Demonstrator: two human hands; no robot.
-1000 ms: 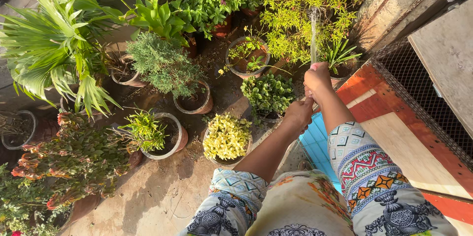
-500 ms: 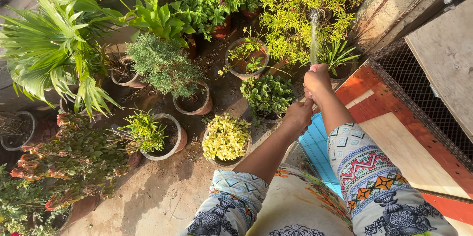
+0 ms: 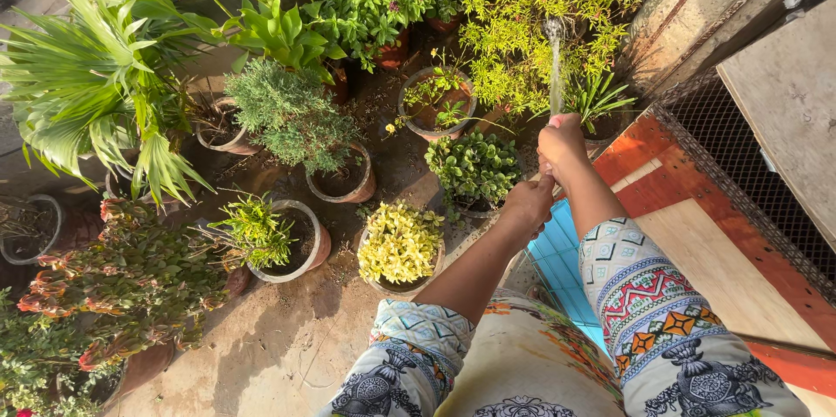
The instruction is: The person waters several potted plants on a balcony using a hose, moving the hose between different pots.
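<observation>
1. Above the pots, right hand (image 3: 562,140) and left hand (image 3: 528,201) are closed around a hose, mostly hidden.
2. Water (image 3: 555,69) reaches the far bush (image 3: 531,8); ground near the yellow plant (image 3: 399,241) looks dry.

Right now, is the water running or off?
Running. A water stream shoots from the right hand into the yellow-green bush; the left hand grips just behind. The hose itself is hidden.

Matt terracotta pots (image 3: 341,182) stand on rough, damp concrete floor (image 3: 287,339), beside a glossy blue plastic crate (image 3: 557,252) and dull metal mesh (image 3: 740,164).
</observation>
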